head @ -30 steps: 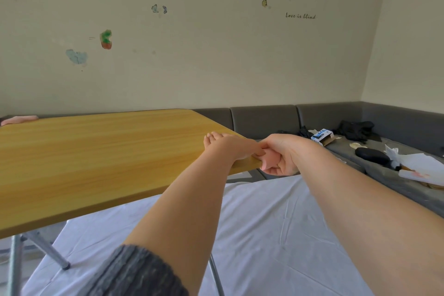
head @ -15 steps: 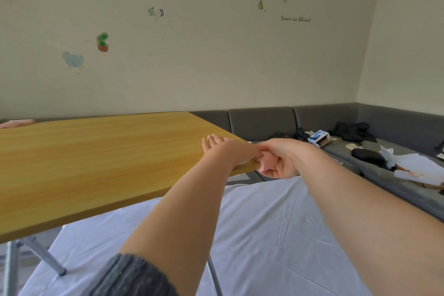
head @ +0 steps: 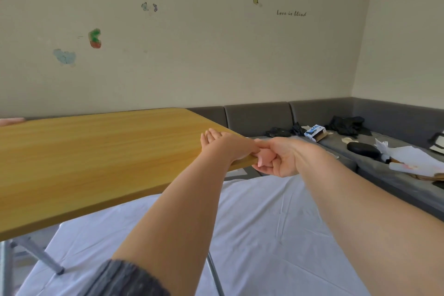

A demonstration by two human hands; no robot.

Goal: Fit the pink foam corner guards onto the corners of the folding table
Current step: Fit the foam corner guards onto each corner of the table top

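While the left hand lies flat steadying the worktop, the right hand's grip pinches a pink corner guard onto the near corner, needing a firm seating push next

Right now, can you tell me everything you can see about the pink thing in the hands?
The pink guard is a small, soft-looking foam piece, pale pink and smooth. Most of it is hidden; only a rounded bit shows between the fingers. It sits at the near right corner of the wooden table, against the edge. The right hand wraps around it from the side and below, and the left hand lies on the tabletop with its thumb pressed to it. Whether it is pushed fully onto the corner cannot be told.
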